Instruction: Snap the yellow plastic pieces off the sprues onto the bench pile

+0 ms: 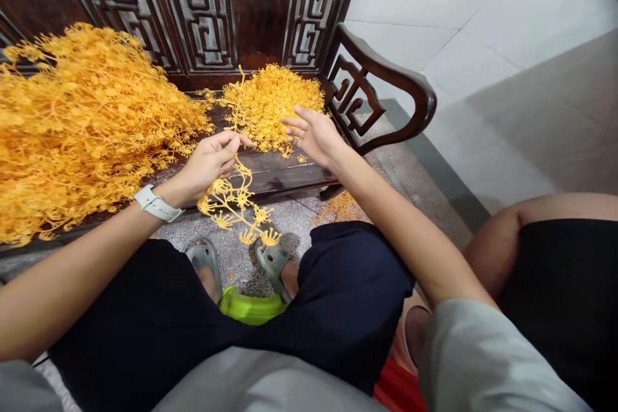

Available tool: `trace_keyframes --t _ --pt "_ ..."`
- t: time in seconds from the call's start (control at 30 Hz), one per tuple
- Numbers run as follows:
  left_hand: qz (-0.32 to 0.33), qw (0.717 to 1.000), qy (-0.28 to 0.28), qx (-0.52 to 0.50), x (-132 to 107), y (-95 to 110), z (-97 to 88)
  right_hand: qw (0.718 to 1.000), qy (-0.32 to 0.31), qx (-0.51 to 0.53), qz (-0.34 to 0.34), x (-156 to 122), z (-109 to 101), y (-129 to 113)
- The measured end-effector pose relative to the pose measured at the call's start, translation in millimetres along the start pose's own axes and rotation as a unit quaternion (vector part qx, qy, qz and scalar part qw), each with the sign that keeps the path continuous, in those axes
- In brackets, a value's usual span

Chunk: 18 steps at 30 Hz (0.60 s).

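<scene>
My left hand (208, 161), with a white watch on its wrist, is closed in a pinch on an orange plastic flower sprig (235, 203) that hangs down over the front edge of a dark wooden bench (284, 175). My right hand (313, 132) is held out with fingers spread, touching the near side of a small pile of orange sprigs (270, 103) on the bench seat. Nothing shows in its fingers.
A large heap of the same orange sprigs (82, 122) covers the bench's left part. The carved bench back (203, 6) and armrest (386, 87) rise behind. A green stool (248, 306) sits under my knees. Another person's leg (545, 238) is at right. More sprigs (340, 208) lie on the floor.
</scene>
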<state>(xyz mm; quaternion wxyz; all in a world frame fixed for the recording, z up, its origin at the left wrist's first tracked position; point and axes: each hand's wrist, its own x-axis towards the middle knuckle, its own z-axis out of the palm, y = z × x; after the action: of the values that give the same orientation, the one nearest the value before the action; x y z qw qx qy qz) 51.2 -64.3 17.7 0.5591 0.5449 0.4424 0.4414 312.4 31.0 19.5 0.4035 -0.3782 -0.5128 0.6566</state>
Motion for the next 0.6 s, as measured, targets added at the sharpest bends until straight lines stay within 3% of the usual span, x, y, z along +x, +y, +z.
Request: trace_keyframes --t 0.07,0.13,0.23,0.33,0.4,0.47,0.6 --pt "0.003 1.000 0.000 -0.010 0.2 1.1 1.6 0.993 0.095 0.054 0.043 3.3 5.6 3.6" --pt "0.007 1.000 0.002 -0.018 0.7 2.8 2.7 0.988 0.111 0.044 0.095 2.1 14.4 6.7" --pt "0.017 1.000 0.007 -0.014 2.3 5.5 3.3 0.989 -0.031 -0.003 0.142 -9.1 34.3 8.6" --pt "0.041 0.998 0.029 0.031 3.8 9.2 4.8 0.965 -0.215 -0.010 0.152 -21.3 54.9 9.0" --pt "0.051 0.996 0.049 0.059 3.8 12.1 6.8 0.958 -0.261 -0.002 0.121 -23.9 63.7 10.3" --pt "0.064 0.993 0.072 0.075 3.0 14.2 8.6 0.968 -0.238 0.010 0.078 -22.1 67.2 12.1" --pt "0.082 0.983 0.106 0.126 1.6 12.2 7.2 0.993 -0.115 0.034 0.022 -14.2 63.9 12.5"
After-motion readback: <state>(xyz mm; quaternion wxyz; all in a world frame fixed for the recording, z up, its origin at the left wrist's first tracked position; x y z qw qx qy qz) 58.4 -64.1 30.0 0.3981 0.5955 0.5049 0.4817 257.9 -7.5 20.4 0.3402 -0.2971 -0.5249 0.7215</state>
